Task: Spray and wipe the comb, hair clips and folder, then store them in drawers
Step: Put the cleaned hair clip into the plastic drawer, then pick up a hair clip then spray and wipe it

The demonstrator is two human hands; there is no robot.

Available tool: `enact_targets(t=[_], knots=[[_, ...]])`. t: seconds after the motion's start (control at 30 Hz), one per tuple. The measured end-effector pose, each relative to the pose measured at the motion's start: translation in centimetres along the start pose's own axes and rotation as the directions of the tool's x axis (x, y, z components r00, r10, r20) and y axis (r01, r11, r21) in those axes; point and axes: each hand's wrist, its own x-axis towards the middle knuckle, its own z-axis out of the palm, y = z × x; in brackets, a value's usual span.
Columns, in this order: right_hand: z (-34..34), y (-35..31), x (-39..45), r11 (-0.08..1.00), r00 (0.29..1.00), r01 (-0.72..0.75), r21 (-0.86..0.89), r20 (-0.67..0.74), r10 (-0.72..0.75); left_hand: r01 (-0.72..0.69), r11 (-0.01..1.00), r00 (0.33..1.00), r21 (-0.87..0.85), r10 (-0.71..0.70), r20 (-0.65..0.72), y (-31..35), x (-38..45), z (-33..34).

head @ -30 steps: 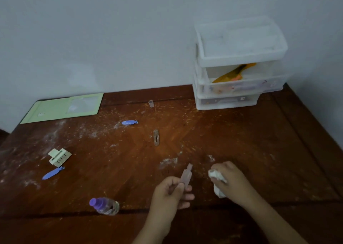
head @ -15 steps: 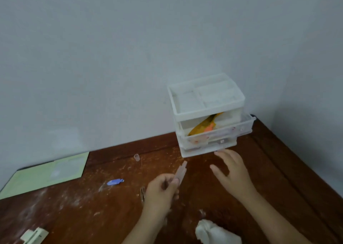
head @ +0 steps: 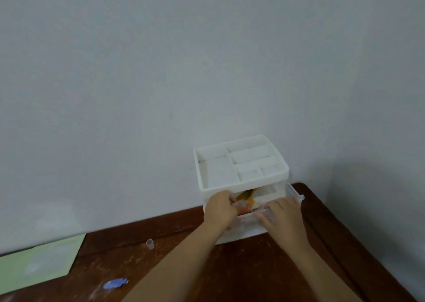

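A white plastic drawer unit (head: 243,184) stands in the table's back right corner, its upper clear drawer (head: 296,194) pulled out. My left hand (head: 220,212) reaches into that drawer with fingers curled round a pale pink hair clip (head: 242,204), mostly hidden by my fingers. My right hand (head: 283,216) lies on the drawer's front edge with its fingers stretched along it. A yellow-orange item (head: 247,194) lies inside the drawer. A blue hair clip (head: 115,283) lies on the table at lower left. The green folder (head: 39,267) lies at the far left by the wall.
A small clear cap (head: 149,243) stands on the dusty brown wooden table (head: 253,269) near the wall. White walls close the back and right sides. The unit's top is a divided tray.
My view has tilted up and closer to the drawers. Both hands moved forward to the open drawer, the left carrying the pale clip into it. The cloth let go earlier has left the view.
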Motion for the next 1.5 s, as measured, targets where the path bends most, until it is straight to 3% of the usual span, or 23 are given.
enact_targets(t=[0.17,0.43,0.53,0.6,0.7,0.83,0.93,1.0,1.03,1.07,1.1,1.23,1.37,1.5], knots=[[0.3,0.0,-0.2,1.0,0.998,0.012,-0.012,-0.065,-0.012,-0.049,0.998,0.993,0.027,0.046,0.108,0.0,0.5,1.1],[0.1,-0.9,-0.5,0.988,0.999,0.032,-0.154,0.028,-0.028,-0.369,0.858,0.93,0.357,0.344,0.133,-1.7,-1.7,-2.5],[-0.4,-4.1,-2.0,0.984,0.993,0.07,-0.161,-0.086,-0.085,-0.41,0.818,0.911,0.403,0.387,0.142,-3.6,-4.0,-5.3],[-0.3,-6.9,-3.6,0.988,0.979,0.131,-0.081,-0.149,-0.142,-0.408,0.809,0.909,0.424,0.402,0.107,-6.2,-5.9,-7.4],[1.1,-12.0,-7.2,0.971,0.972,0.213,0.105,-0.123,-0.2,-0.308,0.836,0.945,0.454,0.325,0.043,-12.2,-9.6,-11.0],[3.6,-20.1,-14.0,0.92,0.969,0.136,0.366,0.142,-0.2,-0.164,0.872,0.973,0.461,0.219,-0.069,-21.8,-15.2,-15.6],[5.6,-25.4,-20.2,0.875,0.856,0.11,0.471,0.403,-0.325,-0.029,0.911,0.986,0.412,0.094,-0.138,-28.6,-19.5,-17.5],[6.6,-28.0,-23.9,0.837,0.67,0.017,0.546,0.616,-0.415,0.062,0.927,0.987,0.369,-0.002,-0.162,-32.6,-22.1,-17.8],[7.1,-29.2,-25.5,0.829,0.557,-0.106,0.549,0.723,-0.408,0.12,0.932,0.984,0.343,-0.067,-0.163,-34.2,-23.3,-17.8],[7.6,-30.1,-27.0,0.823,0.494,-0.21,0.528,0.783,-0.377,0.166,0.931,0.98,0.324,-0.119,-0.162,-35.8,-24.5,-17.7],[8.1,-30.8,-28.2,0.813,0.495,-0.274,0.514,0.8,-0.339,0.195,0.931,0.975,0.307,-0.15,-0.164,-37.3,-25.6,-17.6],[9.8,-32.9,-30.7,0.808,0.686,-0.358,0.468,0.719,-0.112,0.307,0.918,0.943,0.252,-0.258,-0.21,-41.5,-28.5,-17.3],[10.6,-33.8,-30.2,0.787,0.706,-0.443,0.429,0.708,0.012,0.402,0.884,0.895,0.239,-0.325,-0.305,-44.5,-28.6,-18.0],[10.3,-34.6,-29.6,0.779,0.756,-0.432,0.454,0.653,0.039,0.399,0.852,0.914,0.339,-0.339,-0.224,-45.9,-27.7,-18.5]])
